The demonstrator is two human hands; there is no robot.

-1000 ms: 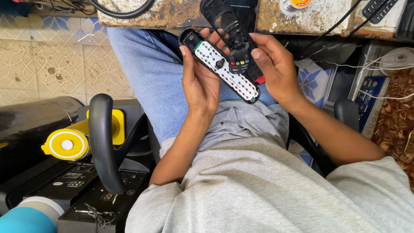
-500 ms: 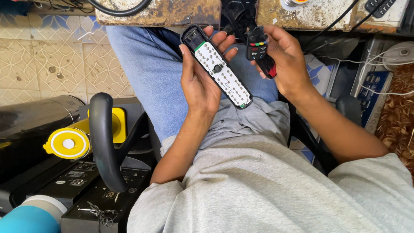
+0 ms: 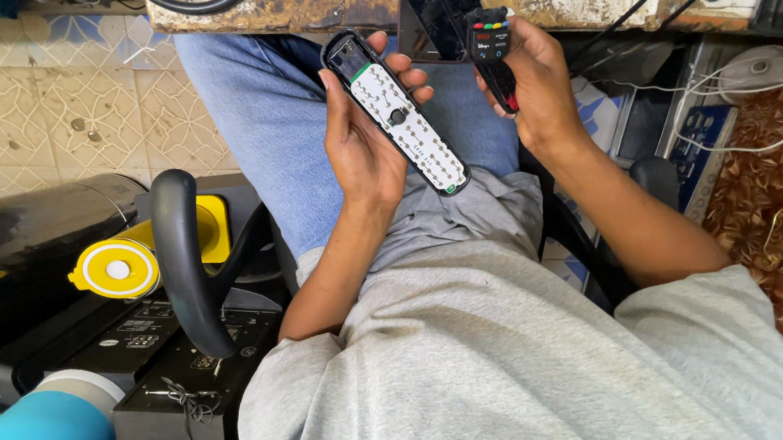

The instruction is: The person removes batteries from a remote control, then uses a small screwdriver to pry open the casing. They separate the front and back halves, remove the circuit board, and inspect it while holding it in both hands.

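The left hand (image 3: 361,142) is clamped around a long black remote-control shell with its white circuit board exposed (image 3: 396,114), held tilted over the blue-jeaned lap, just below the edge of the worn, stained workbench (image 3: 297,2). The right hand (image 3: 535,85), apart from the left and to the right of the shell, grips a black rubbery keypad strip with coloured buttons (image 3: 490,56), also just below the bench edge.

Risk findings, as judgement:
- The bare board faces up and is gripped only at the sides; a slackened grip could send it onto the tiled floor (image 3: 51,108) left of the bench.
- The keypad strip is pinched near one end; it could flex and slip.
- Fingertips rest near the board face; grime or scratching on the contacts is possible.
- Loose cables (image 3: 637,5) hang over the bench edge near the right hand and could snag.
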